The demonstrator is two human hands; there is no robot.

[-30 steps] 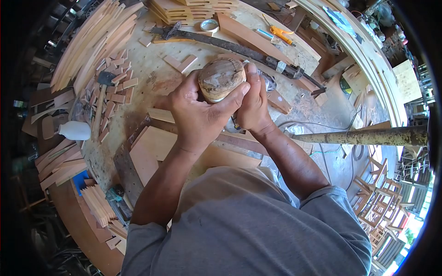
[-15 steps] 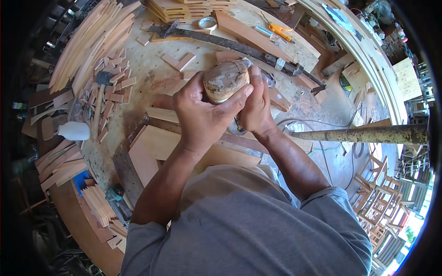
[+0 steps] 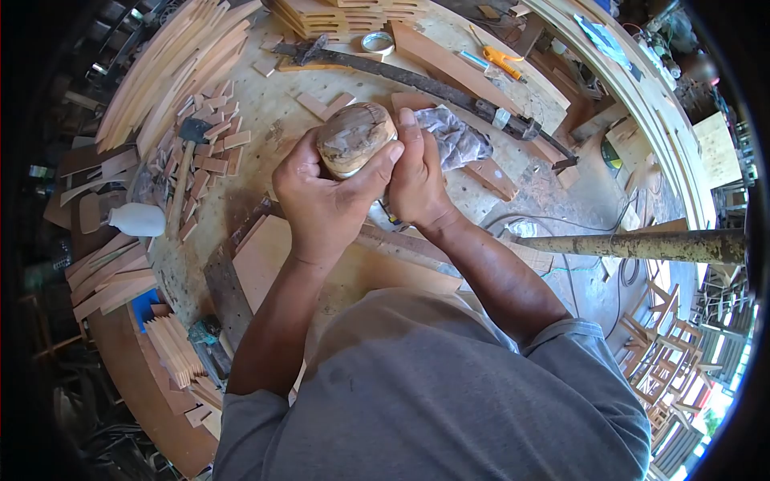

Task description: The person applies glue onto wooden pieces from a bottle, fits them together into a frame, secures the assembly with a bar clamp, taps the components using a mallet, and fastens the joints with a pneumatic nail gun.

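A rounded object (image 3: pixel 355 132) with a brown, wood-like, stained top and a pale rim beneath is held up over the workbench. My left hand (image 3: pixel 321 196) wraps round its left and near side, the thumb lying across the front. My right hand (image 3: pixel 419 180) is closed at its right side, thumb up; its curled fingers are partly hidden. Below the hands shows a small silvery piece with a yellow and dark mark (image 3: pixel 387 216); I cannot tell whether it belongs to the held object. A crumpled grey-white cloth (image 3: pixel 453 138) lies just beyond my right hand.
A long dark bar clamp (image 3: pixel 401 78) crosses the bench. Behind it lie a tape roll (image 3: pixel 378 42) and an orange air gun (image 3: pixel 504 60). Leftward are a hammer (image 3: pixel 186 160), a white bottle (image 3: pixel 137 220), and small wood offcuts (image 3: pixel 216 144). A pipe (image 3: pixel 634 247) juts in from the right.
My hands and the rounded object have shifted left in view and slightly toward me. The cloth beyond my right hand now shows more fully. The whole view has swung slightly.
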